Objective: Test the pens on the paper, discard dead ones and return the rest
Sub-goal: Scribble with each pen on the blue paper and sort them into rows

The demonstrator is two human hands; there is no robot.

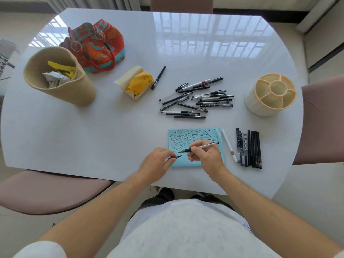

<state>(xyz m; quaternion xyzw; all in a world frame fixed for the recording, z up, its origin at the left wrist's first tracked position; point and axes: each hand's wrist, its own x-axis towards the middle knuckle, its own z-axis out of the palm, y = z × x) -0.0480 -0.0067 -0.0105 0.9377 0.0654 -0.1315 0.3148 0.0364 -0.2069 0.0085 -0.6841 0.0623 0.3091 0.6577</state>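
Observation:
My right hand (205,155) grips a clear-barrelled pen (203,146) with its tip pointing left, just above the scribbled light-blue paper (193,135). At the paper's left edge, my left hand (157,162) pinches the pen's small dark cap (176,156). Cap and pen tip are a short gap apart. A loose pile of several pens (197,98) lies beyond the paper. To the paper's right, several dark pens (249,148) lie in a neat row, with a white pen (229,145) beside them. The cream divided pen holder (268,107) stands at the far right.
A woven basket (74,88) with crumpled waste stands at the far left, a red patterned bag (96,45) behind it. A yellow tissue pack (136,83) and a lone black pen (158,78) lie mid-table. Pink chairs flank the white table (93,131).

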